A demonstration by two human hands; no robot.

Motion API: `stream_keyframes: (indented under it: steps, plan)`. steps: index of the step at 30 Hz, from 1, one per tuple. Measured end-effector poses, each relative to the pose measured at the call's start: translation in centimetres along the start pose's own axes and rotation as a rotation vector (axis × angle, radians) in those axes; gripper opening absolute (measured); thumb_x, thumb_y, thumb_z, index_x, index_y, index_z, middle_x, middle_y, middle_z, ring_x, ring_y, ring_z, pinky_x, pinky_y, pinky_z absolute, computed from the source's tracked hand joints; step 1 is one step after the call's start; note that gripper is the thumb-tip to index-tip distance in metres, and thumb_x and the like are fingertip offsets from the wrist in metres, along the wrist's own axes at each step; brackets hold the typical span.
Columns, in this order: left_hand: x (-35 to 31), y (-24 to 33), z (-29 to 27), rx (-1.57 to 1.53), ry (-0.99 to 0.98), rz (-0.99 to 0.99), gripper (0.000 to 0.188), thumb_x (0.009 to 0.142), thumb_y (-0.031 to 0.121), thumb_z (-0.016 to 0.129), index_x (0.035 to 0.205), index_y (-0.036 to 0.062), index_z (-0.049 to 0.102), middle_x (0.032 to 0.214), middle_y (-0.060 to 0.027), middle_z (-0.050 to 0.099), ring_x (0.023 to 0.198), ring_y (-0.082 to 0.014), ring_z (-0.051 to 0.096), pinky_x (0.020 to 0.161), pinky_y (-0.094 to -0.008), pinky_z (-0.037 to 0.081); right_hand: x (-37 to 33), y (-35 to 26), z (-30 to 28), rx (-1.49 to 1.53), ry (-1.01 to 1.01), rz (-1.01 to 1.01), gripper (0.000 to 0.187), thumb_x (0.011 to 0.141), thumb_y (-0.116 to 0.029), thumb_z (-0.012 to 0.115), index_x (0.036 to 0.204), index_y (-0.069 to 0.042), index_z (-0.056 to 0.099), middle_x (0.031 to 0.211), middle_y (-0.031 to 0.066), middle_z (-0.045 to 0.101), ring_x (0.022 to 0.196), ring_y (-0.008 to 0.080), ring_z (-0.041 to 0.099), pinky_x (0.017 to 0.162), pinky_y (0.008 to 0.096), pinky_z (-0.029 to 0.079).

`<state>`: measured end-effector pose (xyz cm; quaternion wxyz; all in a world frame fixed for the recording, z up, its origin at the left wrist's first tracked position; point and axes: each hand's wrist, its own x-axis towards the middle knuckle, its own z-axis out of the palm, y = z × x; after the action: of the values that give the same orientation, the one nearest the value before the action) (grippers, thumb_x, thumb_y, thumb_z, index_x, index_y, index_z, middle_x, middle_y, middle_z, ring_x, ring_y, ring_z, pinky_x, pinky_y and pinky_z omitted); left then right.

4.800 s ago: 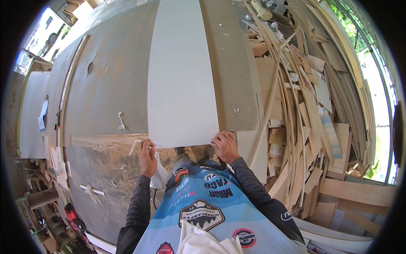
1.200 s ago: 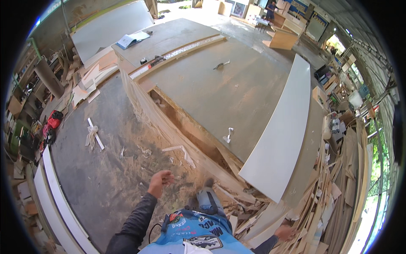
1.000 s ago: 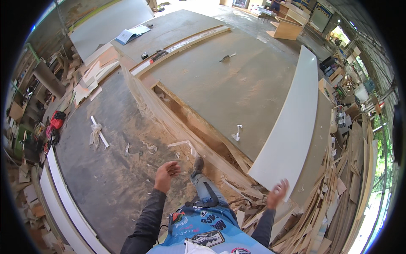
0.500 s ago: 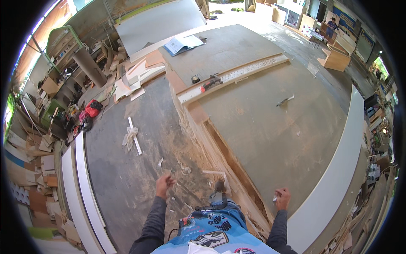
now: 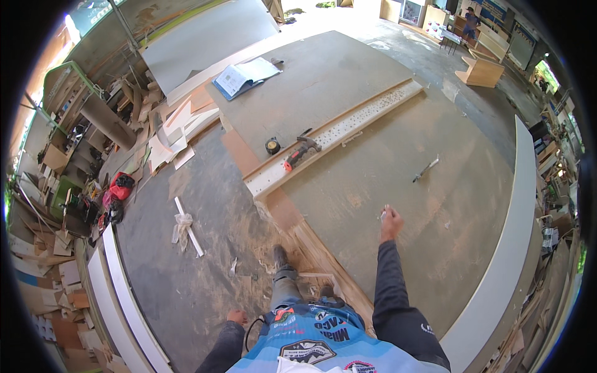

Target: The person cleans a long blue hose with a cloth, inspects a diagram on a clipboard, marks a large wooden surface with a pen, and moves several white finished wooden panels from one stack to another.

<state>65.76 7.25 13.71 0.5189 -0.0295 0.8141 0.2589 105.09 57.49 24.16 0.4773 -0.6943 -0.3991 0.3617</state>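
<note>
My right hand (image 5: 391, 224) reaches out over the large grey-brown board tabletop, closed, with a small whitish thing (image 5: 384, 215) at its fingertips, too small to name. My left hand (image 5: 237, 316) hangs low beside my body, its fingers mostly hidden. On the tabletop, beyond my right hand, lies a slim pen-like tool (image 5: 426, 169). A hammer (image 5: 301, 153) with a red and black handle rests on a long pale strip tray (image 5: 261, 181) holding many small dark specks. Beside that strip sits a round black tape measure (image 5: 272, 145).
An open blue folder with papers (image 5: 245, 76) lies at the tabletop's far left. A long white panel (image 5: 491, 273) runs along the right. On the dusty floor are a white stick with plastic (image 5: 188, 230) and board offcuts (image 5: 177, 133). Another person (image 5: 471, 23) stands far right.
I have stepped forward along the tabletop. My right hand has swung forward and up over it, still closed, while my left hand has dropped back toward my body.
</note>
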Motion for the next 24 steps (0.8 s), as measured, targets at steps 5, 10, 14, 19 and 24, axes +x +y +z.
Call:
stream_keyframes:
  steps: [5,10,14,19,24]
  plan:
    - [7.3,7.9,-3.2,0.105,0.015,0.064,0.020,0.083,0.014,0.054,0.090,-0.0032,0.062,0.077,-0.0128,0.064,0.062,-0.0227,0.064,0.050,-0.0317,0.049,8.5,-3.1,12.2,0.126,-0.058,-0.189,0.024,0.077,-0.012,0.055,0.090,0.004,0.067,0.082,0.0131,0.067,0.072,0.0177,0.063,0.068,0.0272,0.047]
    - [15.8,18.7,-4.9,0.074,-0.027,0.337,0.024,0.081,0.017,0.059,0.090,-0.0041,0.063,0.077,-0.0123,0.064,0.065,-0.0203,0.064,0.051,-0.0314,0.050,19.0,-2.8,18.1,-0.421,0.089,-0.452,0.038,0.069,-0.014,0.058,0.104,-0.001,0.065,0.102,0.0189,0.064,0.094,0.0299,0.060,0.081,0.0331,0.047]
    - [14.5,28.8,-8.0,0.174,0.012,0.468,0.026,0.081,0.017,0.059,0.092,-0.0064,0.062,0.079,-0.0130,0.065,0.065,-0.0190,0.064,0.053,-0.0308,0.051,15.5,-8.6,23.1,-0.774,-0.009,-0.483,0.048,0.066,-0.015,0.060,0.112,-0.002,0.059,0.123,0.0201,0.053,0.114,0.0359,0.046,0.100,0.0390,0.036]
    - [18.4,37.1,-8.9,0.267,-0.016,0.510,0.026,0.080,0.013,0.057,0.096,-0.0073,0.061,0.079,-0.0138,0.066,0.065,-0.0194,0.064,0.054,-0.0309,0.052,14.2,-6.7,23.4,-0.898,-0.054,-0.629,0.039,0.067,-0.014,0.062,0.103,0.001,0.062,0.123,0.0201,0.053,0.112,0.0369,0.046,0.101,0.0411,0.034]
    - [22.7,40.6,-5.5,0.203,-0.111,0.377,0.027,0.079,0.016,0.057,0.095,-0.0051,0.063,0.078,-0.0148,0.065,0.064,-0.0219,0.064,0.056,-0.0327,0.052,5.0,-7.6,25.3,-0.735,-0.058,-0.731,0.014,0.070,-0.003,0.053,0.081,0.001,0.063,0.095,0.0144,0.060,0.087,0.0318,0.054,0.078,0.0395,0.044]
